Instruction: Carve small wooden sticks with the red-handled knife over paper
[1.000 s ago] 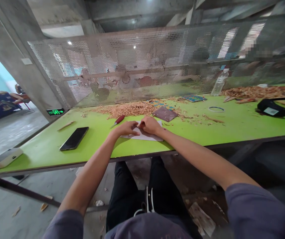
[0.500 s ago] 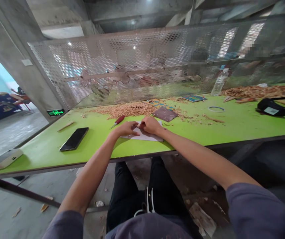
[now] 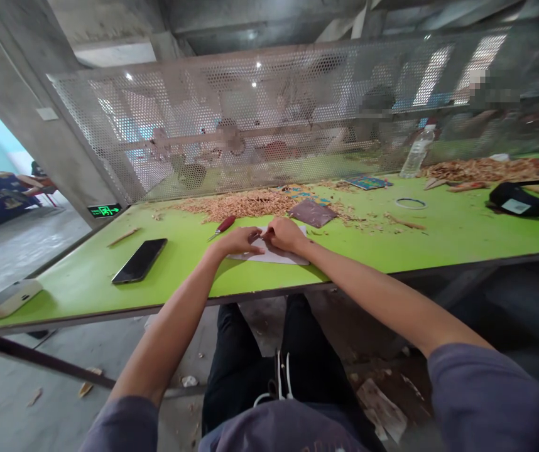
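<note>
A white sheet [image 3: 279, 255] lies on the green table [image 3: 359, 254] under both hands. My left hand [image 3: 242, 241] rests at the sheet's left part, thumb apart from its fingers, with nothing visible between them. Beside it, my right hand [image 3: 283, 235] is closed, its fingertips pinched on something small that I cannot make out. The fingertips of both hands nearly meet. Just beyond my left hand is a red-handled knife [image 3: 225, 225]. A brownish-purple packet [image 3: 313, 214] sits past my right hand.
Wood shavings [image 3: 250, 206] are heaped before a perforated metal screen [image 3: 179, 135]. A black phone [image 3: 140, 260] and a pale device [image 3: 8, 300] lie left. To the right are a ring [image 3: 411, 203], a bottle [image 3: 418, 152] and a black strapped object [image 3: 517, 201]. People are blurred beyond the screen.
The view has shifted very slightly. Both hands keep nearly the same place and pose on the sheet.
</note>
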### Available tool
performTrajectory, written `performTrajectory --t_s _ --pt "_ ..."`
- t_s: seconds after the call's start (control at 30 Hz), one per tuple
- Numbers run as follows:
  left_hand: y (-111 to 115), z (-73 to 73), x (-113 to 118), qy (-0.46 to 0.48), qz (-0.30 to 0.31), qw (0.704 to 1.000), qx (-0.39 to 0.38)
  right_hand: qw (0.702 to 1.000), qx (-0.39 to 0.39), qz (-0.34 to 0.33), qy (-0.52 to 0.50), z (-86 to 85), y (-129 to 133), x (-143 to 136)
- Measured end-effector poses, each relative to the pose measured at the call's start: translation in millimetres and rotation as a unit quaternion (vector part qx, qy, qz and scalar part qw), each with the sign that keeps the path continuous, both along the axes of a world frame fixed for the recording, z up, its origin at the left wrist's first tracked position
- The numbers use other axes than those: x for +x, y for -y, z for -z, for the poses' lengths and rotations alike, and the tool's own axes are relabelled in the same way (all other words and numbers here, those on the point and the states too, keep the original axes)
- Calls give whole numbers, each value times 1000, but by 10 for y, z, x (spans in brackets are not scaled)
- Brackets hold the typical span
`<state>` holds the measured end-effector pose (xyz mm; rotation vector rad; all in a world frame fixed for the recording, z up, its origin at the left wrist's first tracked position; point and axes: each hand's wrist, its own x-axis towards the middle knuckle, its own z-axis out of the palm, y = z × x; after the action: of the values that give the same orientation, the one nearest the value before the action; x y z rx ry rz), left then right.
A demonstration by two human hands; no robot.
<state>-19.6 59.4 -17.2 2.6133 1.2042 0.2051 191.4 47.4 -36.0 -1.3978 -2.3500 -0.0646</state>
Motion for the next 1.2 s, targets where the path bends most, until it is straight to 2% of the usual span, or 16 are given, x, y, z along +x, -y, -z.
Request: performTrajectory --t_s 0.13,0.23,0.37,0.47,0.6,0.7,0.8,0.93,1.07,1.13,1.2 --pt "0 -4 0 -6 12 1000 -8 999 -1 -43 -7 1 7 -3" --pt "4 -5 4 -9 3 1000 2 1000 1 7 -6 7 4 -1" --pt "5 -6 4 -11 2 1000 -7 1000 -2 -23 -9 11 3 -2" --pt "1 -8 0 -7 9 1000 -4 1000 -3 21 -2 13 -3 -2" --pt "-2 -7 -5 -7 8 1000 -10 1000 -3 -17 -3 7 2 0" --pt "-6 -4 -5 -8 7 1000 -2 1000 -7 9 1 -1 17 -6" --pt "-14 2 -5 -8 11 1000 -5 1000 -1 -23 4 -2 23 -15" --pt "-17 7 -10 0 10 1000 -5 1000 18 19 14 12 14 -18" --pt "-12 4 -5 -3 10 1000 -9 1000 15 -5 14 23 8 -20" --pt "-11 2 0 -11 0 1000 -3 999 7 33 14 23 5 -19" --pt "-11 1 4 -13 -8 1000 1 999 4 41 19 20 0 -13"
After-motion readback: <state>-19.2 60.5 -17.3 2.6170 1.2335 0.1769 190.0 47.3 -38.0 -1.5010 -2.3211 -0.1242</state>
